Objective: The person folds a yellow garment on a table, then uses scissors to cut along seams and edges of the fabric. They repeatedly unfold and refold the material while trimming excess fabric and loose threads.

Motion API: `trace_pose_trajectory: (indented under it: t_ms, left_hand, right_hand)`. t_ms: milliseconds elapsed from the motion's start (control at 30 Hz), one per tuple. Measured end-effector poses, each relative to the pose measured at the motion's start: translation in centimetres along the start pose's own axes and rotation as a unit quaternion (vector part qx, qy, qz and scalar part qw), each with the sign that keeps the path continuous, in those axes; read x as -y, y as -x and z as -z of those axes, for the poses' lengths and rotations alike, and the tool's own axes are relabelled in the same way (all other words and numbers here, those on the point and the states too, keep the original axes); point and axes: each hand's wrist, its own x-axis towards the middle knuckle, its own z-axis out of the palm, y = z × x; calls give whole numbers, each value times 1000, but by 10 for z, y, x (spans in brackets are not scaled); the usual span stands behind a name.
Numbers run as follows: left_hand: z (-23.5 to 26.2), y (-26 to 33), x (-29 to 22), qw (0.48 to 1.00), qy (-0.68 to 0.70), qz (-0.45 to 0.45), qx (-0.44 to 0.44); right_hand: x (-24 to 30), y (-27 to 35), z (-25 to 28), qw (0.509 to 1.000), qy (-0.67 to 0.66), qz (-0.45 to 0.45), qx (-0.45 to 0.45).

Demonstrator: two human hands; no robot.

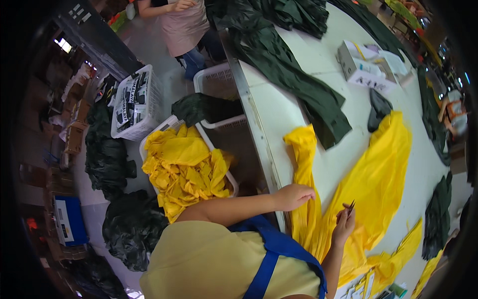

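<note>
Head view: green fabric (298, 84) beyond yellow fabric (368, 179)

The scene is lit brightly and evenly from overhead. The white table (318, 60) is nearly washed out, and only soft shadows are cast beside the cloth. Straight edges are bent strongly by the fisheye, and the corners are lost to black. The floor at left is dimmer and slightly blurred.

Left hand (294, 195) lay palm-down, fingers curled forward, forearm stretched across the body, while the right hand (343, 224) stood raised on a bent wrist, fingertips pinched.
</note>
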Motion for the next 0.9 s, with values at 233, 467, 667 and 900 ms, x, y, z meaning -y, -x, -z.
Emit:
trace_pose_trajectory:
  t_ms: [233,467,667,900]
  left_hand:
    - [145,-24,77,997,7,32,-63]
    - [270,-55,167,973,-13,87,-214]
    - [346,-91,222,940,-15,85,-330]
    - [589,-214,200,804,-155,-69,-569]
  right_hand:
    - [-18,-50,-104,992,91,-79,-29]
    - [-41,-79,-158,957,236,-151,-71]
    - [-58,-92,-182,931,312,-162,-103]
    - [-77,-90,-193,954,-16,-243,-174]
